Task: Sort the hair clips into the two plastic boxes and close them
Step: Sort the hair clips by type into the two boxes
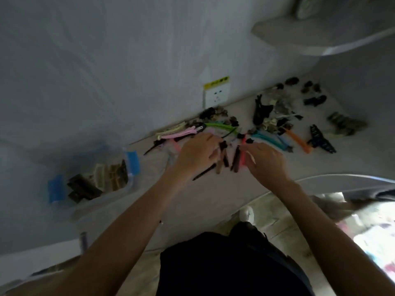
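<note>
Pale and dim, the table carries a scatter of hair clips spread along its far edge, from the wall socket toward the far right corner. The left hand is curled around a bunch of long dark clips, which stick out from its fingers toward the near edge. The right hand pinches a coral-red clip between thumb and fingertips, held just beside the dark bunch. Green, pink, teal and orange long clips lie beyond the hands; black claw clips rest near the right edge. A clear plastic box with blue latches sits open toward the left edge, holding brown and cream clips.
</note>
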`<state>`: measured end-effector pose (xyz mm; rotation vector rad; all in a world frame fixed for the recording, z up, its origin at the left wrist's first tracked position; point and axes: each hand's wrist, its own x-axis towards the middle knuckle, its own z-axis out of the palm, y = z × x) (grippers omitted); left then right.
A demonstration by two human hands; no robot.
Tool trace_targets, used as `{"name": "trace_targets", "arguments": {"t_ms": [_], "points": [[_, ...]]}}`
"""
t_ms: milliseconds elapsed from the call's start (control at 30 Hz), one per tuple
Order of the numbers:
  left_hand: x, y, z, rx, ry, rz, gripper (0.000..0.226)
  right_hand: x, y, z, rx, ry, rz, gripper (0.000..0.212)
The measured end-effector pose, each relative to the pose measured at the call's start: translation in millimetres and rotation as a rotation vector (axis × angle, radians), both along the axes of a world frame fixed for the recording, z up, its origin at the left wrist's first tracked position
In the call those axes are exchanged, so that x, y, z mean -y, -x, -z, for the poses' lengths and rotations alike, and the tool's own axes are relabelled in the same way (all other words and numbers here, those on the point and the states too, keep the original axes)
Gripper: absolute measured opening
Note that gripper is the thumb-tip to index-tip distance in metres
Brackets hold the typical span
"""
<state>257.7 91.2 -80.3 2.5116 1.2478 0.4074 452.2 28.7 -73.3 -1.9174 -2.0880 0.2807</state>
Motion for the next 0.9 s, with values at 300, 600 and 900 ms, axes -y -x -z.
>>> {"name": "trace_targets", "arguments": {"t_ms": [300,600,900], "points": [[-37.4,-175.4,39.7,0.139,0.335,-0.165,0.052,-9.1,-226.9,48.2,-0.063,0.161,0.445,0.047],[-89.5,-221.8,54.7,-0.009,0.203,-0.459,0.063,-32.5,-240.2,80.1,-0.045,0.331,0.094,0.045],[-105.6,-217.6,60.4,-0.042,0.202,-0.318,0.036,-50.1,-229.2,67.6,-0.093,0.113,0.053,0.029]]}}
